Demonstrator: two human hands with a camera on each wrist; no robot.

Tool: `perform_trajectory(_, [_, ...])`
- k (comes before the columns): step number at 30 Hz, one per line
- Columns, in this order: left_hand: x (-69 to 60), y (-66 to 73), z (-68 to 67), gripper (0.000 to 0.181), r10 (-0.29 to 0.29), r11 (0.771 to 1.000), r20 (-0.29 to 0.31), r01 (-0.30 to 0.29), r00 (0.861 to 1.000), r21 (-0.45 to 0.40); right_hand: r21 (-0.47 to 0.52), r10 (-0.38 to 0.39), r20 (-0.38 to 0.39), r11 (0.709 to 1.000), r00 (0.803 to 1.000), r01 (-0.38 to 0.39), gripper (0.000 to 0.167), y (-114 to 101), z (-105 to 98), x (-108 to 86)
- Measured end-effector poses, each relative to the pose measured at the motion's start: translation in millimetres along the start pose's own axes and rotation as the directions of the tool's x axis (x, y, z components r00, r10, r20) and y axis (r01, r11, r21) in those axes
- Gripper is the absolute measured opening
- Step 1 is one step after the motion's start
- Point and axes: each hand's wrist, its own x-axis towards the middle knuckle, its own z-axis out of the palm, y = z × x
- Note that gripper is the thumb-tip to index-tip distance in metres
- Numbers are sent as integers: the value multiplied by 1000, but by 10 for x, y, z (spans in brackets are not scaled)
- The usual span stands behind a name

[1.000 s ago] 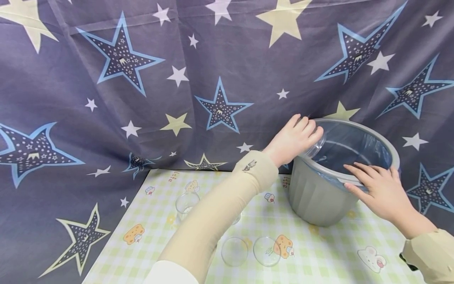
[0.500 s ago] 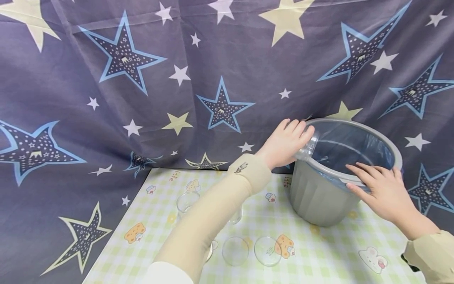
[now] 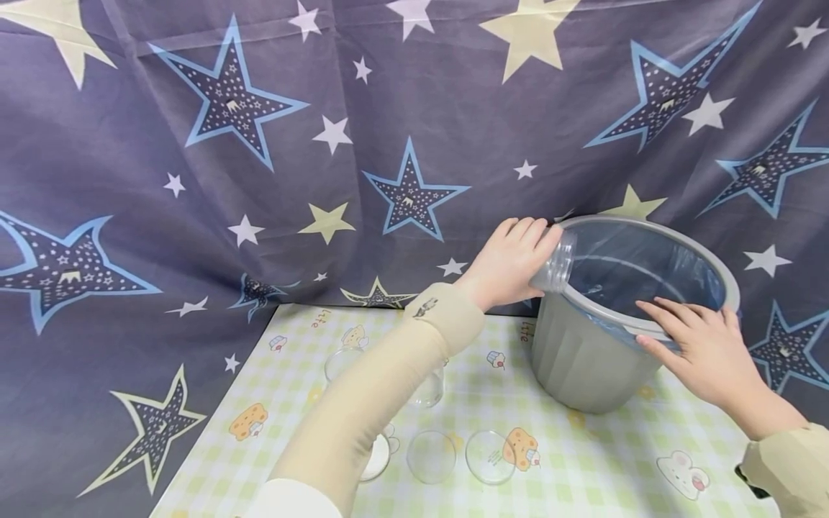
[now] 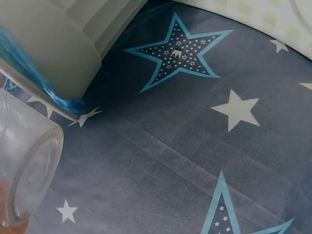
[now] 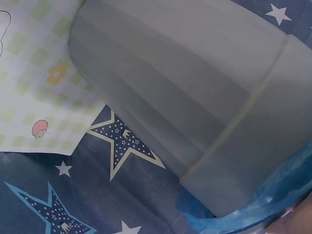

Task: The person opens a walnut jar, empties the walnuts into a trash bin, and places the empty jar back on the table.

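My left hand [image 3: 508, 262] grips a clear plastic jar [image 3: 555, 266] tipped on its side, its mouth end over the left rim of a grey bin [image 3: 576, 367]. The left wrist view shows the jar's round base [image 4: 36, 175] at the left edge. Inside the bin is a blue plastic liner [image 3: 654, 262], folded over the rim. My right hand [image 3: 702, 352] rests on the bin's front right rim with fingers spread and fairly straight. Only a bit of it shows at the lower right corner of the right wrist view. The jar's contents cannot be made out.
Two clear round discs [image 3: 432, 457] lie on the checked tablecloth [image 3: 583, 467]. A white-topped round piece [image 3: 377, 459] is partly behind my left sleeve. Clear containers [image 3: 427, 390] stand farther back, partly hidden by the arm. A star-patterned curtain [image 3: 291, 180] hangs behind.
My left hand has drawn left and slightly down with the jar, away from the bin's middle, so more of the jar shows. The right hand stays on the rim.
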Motion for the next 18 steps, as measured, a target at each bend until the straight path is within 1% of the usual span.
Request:
perform_trajectory(6, [-27,-41,-36,89,-50,998,35,51,998,-34,-3,-2,-3,1000,1000,2,55,3,-2,-7])
perform_trajectory(9, [-62,-59,-37,89,-69,996,29,70,997,-48,-10,2,3,1000,1000,-2,55,-1,-4,-12])
perform_trajectory(13, [-142,-82,-15,89,-85,994,18,86,996,-62,-7,6,9,1000,1000,-6,56,-6,-1,-12])
perform_trajectory(15, [-193,-89,10,90,-98,992,23,100,995,-71,-4,4,7,1000,1000,-4,55,-8,-1,-9])
perform_trajectory(18, [-271,-86,56,91,-125,986,18,126,992,-112,-2,2,3,1000,1000,-2,55,-14,-8,-13])
